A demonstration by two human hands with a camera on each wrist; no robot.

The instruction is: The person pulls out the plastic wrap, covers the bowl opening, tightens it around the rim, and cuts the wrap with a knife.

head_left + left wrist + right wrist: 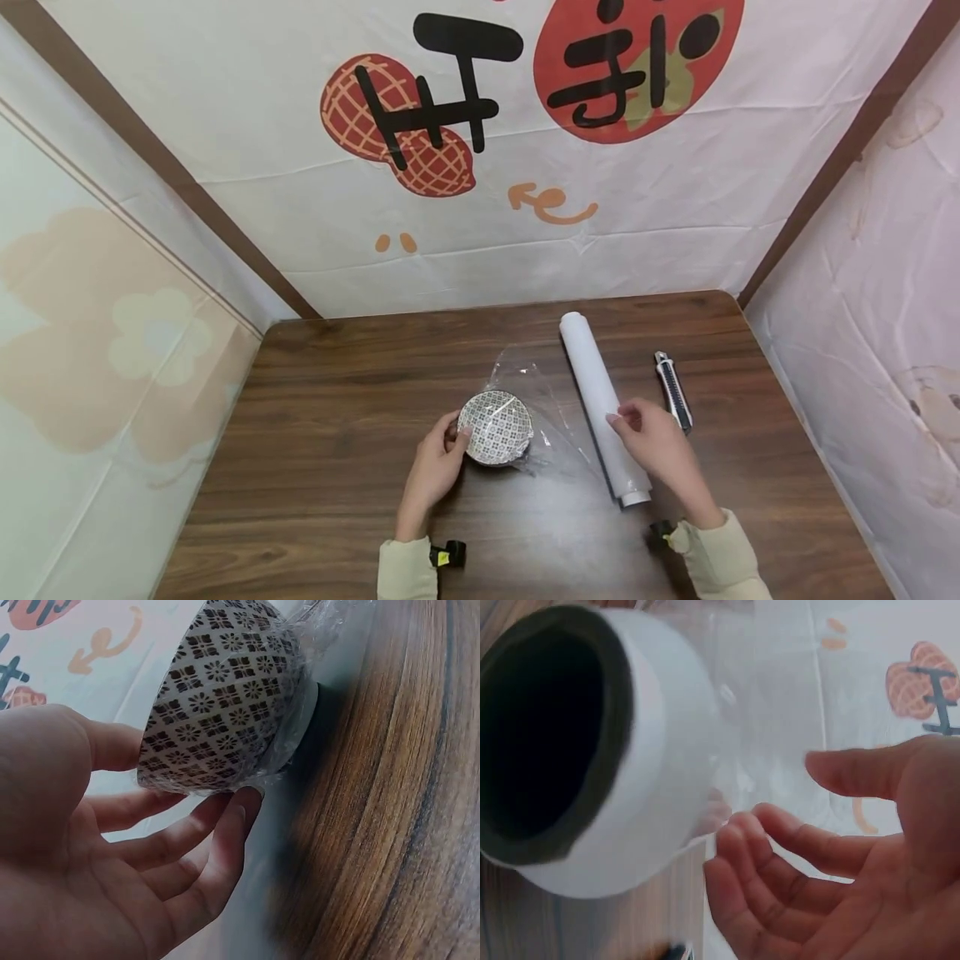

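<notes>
Head view: found the patterned bowl [496, 427] near the middle of the wood-grain tabletop [337, 417], gripped at its left side by the left hand [437, 462], thumb at the rim and fingers against the outer wall. Saw from the left wrist a dark floral motif repeated round the outside, a pale foot ring facing the tabletop, and clear plastic film [555, 429] clinging in wrinkles to the lower wall. Traced the same film from the bowl rightward, toward the white roll of plastic wrap [592, 375], laid lengthwise with its far end angled left. Found the right hand [658, 440] at the roll's near half, fingers gently bent, thumb apart from them in the right wrist view and nothing clamped between. Could not tell, through the blur there, fingertip contact with the roll from a near miss. Noted also a utility knife [672, 387] lying right of the roll, just beside the right hand, and a white cloth backdrop [300, 217] printed with red peanuts [435, 167] behind the tabletop.
</notes>
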